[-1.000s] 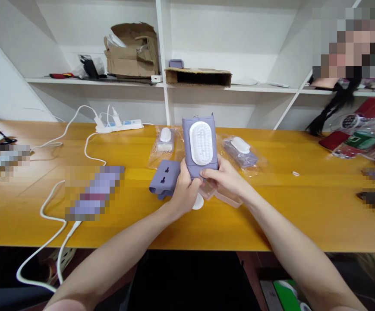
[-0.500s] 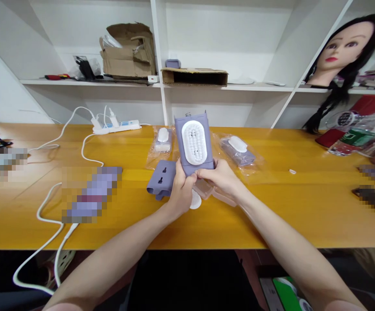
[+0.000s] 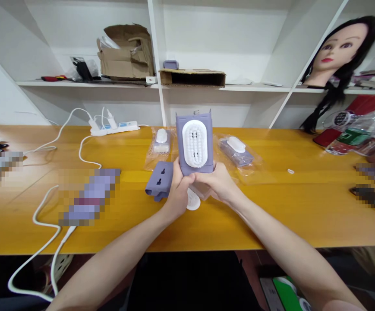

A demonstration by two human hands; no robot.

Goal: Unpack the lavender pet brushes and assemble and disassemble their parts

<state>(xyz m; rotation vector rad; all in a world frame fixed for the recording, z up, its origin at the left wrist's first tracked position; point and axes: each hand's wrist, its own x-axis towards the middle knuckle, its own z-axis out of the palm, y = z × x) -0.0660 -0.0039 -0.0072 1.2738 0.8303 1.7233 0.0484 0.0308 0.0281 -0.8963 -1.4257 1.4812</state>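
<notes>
Both my hands hold a purple device [image 3: 194, 144] with a white oval brush pad on its face, upright above the yellow table [image 3: 271, 203]. My left hand [image 3: 178, 190] grips its lower left edge, fingers closed. My right hand [image 3: 216, 182] pinches its lower right edge, thumb on the front. Under my hands lie a clear pinkish tray and a white round piece [image 3: 193, 202], mostly hidden. A purple part with slots [image 3: 159, 180] lies just left of my left hand.
Two bagged purple-and-white pieces [image 3: 161, 144] [image 3: 237, 151] lie behind the device. A white power strip [image 3: 116, 127] with cables runs left. A mannequin head [image 3: 339, 47] and packaged goods [image 3: 358, 134] stand at right. Shelves behind hold cardboard boxes [image 3: 125, 49].
The device has been raised slightly and turned more upright in my hands. My right hand has closed in over the tray below it. The view has shifted a little.
</notes>
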